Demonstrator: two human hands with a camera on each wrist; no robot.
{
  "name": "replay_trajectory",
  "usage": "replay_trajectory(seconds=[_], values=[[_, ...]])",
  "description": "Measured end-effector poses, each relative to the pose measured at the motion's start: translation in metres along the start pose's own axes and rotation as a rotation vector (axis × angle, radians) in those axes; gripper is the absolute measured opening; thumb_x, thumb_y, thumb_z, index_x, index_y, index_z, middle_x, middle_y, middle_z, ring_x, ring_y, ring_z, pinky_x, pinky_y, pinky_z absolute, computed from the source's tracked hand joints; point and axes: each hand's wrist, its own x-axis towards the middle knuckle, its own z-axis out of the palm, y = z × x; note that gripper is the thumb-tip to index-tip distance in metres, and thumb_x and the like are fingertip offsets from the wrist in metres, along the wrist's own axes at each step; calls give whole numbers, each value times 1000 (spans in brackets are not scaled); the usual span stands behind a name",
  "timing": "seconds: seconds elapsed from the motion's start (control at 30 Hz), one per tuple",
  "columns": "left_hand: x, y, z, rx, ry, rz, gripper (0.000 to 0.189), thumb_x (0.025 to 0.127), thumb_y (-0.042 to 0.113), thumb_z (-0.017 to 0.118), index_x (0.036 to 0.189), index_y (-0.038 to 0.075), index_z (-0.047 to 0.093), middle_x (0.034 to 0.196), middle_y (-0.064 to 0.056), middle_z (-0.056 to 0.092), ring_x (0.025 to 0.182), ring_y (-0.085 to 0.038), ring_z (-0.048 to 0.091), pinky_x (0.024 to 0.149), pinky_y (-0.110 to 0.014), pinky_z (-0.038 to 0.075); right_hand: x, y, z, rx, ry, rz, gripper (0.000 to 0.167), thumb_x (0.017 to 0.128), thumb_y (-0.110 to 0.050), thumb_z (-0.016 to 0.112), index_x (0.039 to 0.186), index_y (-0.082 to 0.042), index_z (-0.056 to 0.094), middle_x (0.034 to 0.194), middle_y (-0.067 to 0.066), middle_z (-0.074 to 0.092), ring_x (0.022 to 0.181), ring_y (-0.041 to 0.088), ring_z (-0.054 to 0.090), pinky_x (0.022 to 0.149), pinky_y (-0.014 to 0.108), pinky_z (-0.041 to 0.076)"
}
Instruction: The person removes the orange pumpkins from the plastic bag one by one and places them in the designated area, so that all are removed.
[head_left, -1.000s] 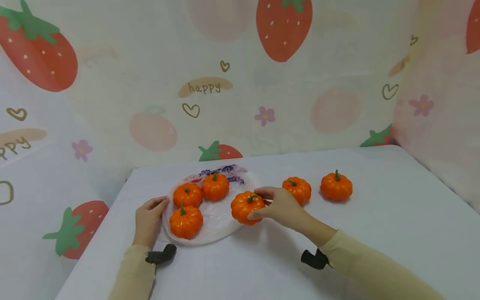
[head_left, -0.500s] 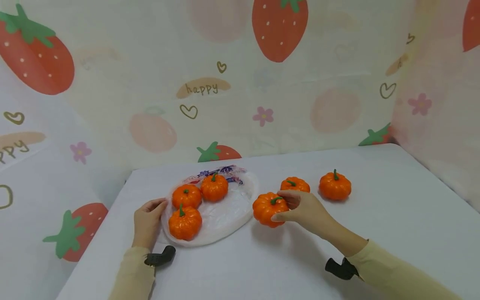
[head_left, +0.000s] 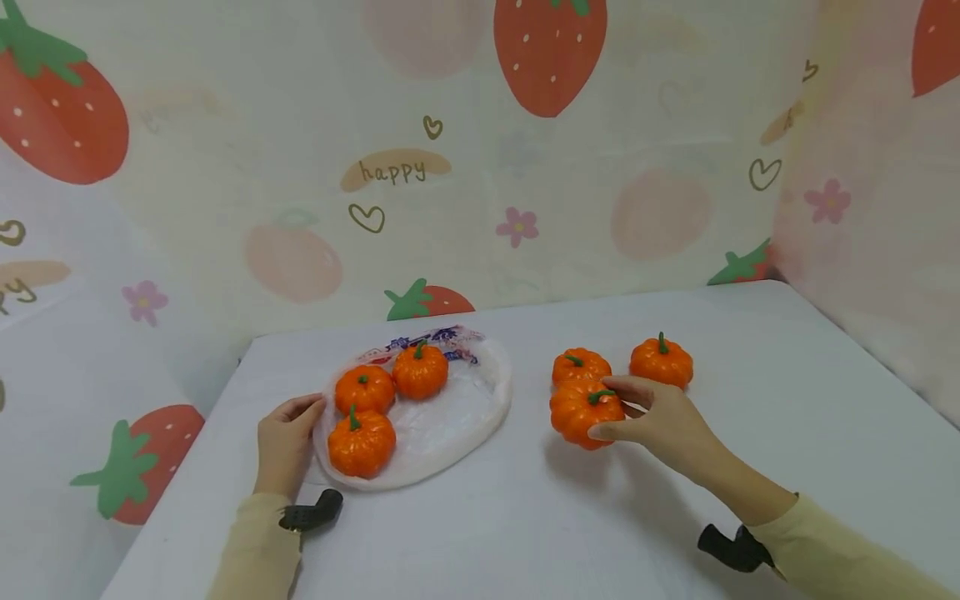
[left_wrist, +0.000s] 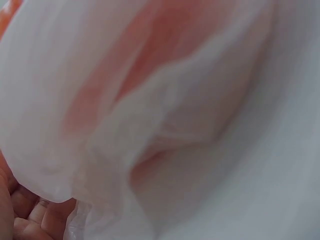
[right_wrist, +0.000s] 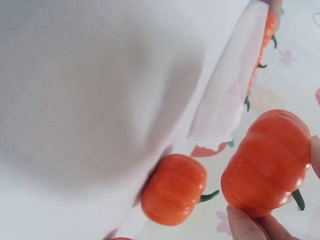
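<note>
My right hand [head_left: 671,429] grips a small orange pumpkin [head_left: 579,415] with a green stem, thumb and fingers on its right side. A shadow below shows it held off the table; the right wrist view shows that pumpkin [right_wrist: 270,160] between thumb and fingers. At left, my left hand [head_left: 287,442] pinches the left edge of a white plastic bag [head_left: 446,437] with red and blue print. Three similar pumpkins [head_left: 362,446] sit grouped at the bag's left and back. In the left wrist view, curled fingers [left_wrist: 37,215] meet the thin plastic [left_wrist: 115,135], which hides much.
Two more pumpkins stand right of the bag: one pumpkin [head_left: 581,363] behind the held one, another pumpkin [head_left: 663,362] farther right, partly behind my right hand. A white cloth-covered table [head_left: 480,533] lies under everything. Walls with strawberry prints [head_left: 551,54] close off the back and sides.
My right hand has carried the pumpkin rightward, from over the bag's right edge to in front of the two pumpkins at right. My left hand keeps its place at the bag.
</note>
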Motion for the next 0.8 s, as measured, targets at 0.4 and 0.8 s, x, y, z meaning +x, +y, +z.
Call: replay_trajectory(seconds=[0.4,0.8], values=[[1,0,2,-15,4,6,44,94,37,67,123,4,67,91,23,63,97,-2,55,79,-4,47,-15,24,-24,-86,50,99,83,82,-40,80,148,-5,45,155,21,41,138,41,46,104,46,48],[-2,3,2,-33,16,13,43,95,33,67,124,2,66,87,27,62,96,0,54,79,-4,46,-26,47,-59,-191,102,147,86,85,-49,75,149,-2,42,153,26,40,139,46,40,105,56,45]])
